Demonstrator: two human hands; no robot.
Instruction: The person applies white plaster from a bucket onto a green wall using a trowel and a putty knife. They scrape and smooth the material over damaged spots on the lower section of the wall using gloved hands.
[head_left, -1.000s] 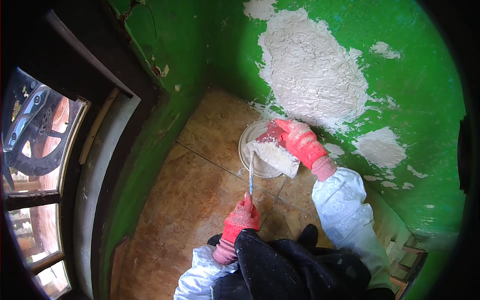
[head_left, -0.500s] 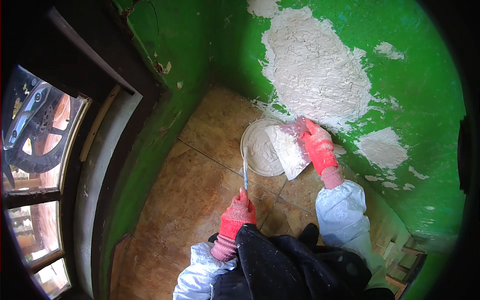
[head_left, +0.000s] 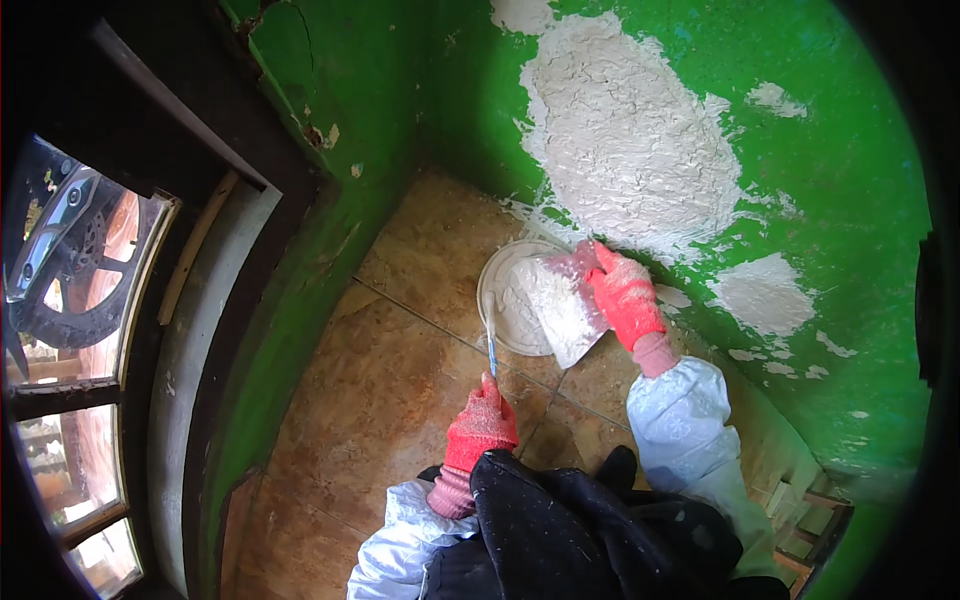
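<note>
My left hand (head_left: 481, 428), in a red glove with a pink cuff, is closed around a thin blue-handled tool (head_left: 491, 342) whose far end is coated white; its kind cannot be made out. That end rests over the left side of a shallow round white dish (head_left: 514, 262) on the floor, which holds whitish paste. Gloved in the same way, my right hand (head_left: 628, 298) grips the top of a clear plastic bag of white powder (head_left: 568, 312). The bag tilts over the dish's right part and hides it.
Close beyond the dish rises a green wall (head_left: 820, 190) with a large rough white plaster patch (head_left: 630, 135) and smaller ones. Brown tiles (head_left: 350, 390) cover the floor. A paned window (head_left: 75, 350) is at the left, with a wheel outside. A wooden frame (head_left: 815, 530) stands at lower right.
My right hand and the powder bag have shifted slightly left and nearer to me, further over the dish. My left hand and the tool have barely moved.
</note>
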